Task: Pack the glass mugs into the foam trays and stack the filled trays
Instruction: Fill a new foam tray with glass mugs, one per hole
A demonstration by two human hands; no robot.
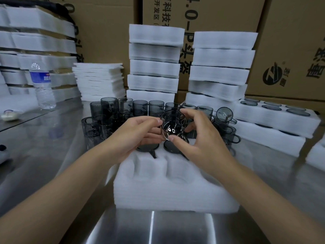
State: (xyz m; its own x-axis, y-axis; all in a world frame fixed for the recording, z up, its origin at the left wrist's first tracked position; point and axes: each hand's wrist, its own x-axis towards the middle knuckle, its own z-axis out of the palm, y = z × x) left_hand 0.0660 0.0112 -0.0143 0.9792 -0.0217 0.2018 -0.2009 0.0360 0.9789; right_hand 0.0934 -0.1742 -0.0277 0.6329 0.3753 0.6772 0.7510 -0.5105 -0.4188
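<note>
So both hands are on one smoked glass mug here. It's held up in the air between them, tipped so its open mouth faces back toward the camera. The left grip has its fingers curled in, fingertips pinching the mug's left side near the rim. The right grip wraps it from the other side, thumb on the lower edge and fingers arched over the top of the rim. I can't really tell where the handle is, it's lost in the reflections. The mug hangs just above the far end of the foam tray, which sits on the steel counter right in front of the person. In that tray, the two far pockets already have mugs in them: you can see the dark rim of one under the left grip and another right below the held mug. The two near pockets show only white foam. Just behind the hands there's a bunch of loose mugs standing on the counter, most upright, and one on the right tipped over on top of the others. Further back are two tall stacks of filled trays, and off to the right a lower stack with mug rims showing on top. On the left there's a pile of flat foam sheets and a water bottle. Cardboard boxes make a wall behind all of it.
</note>
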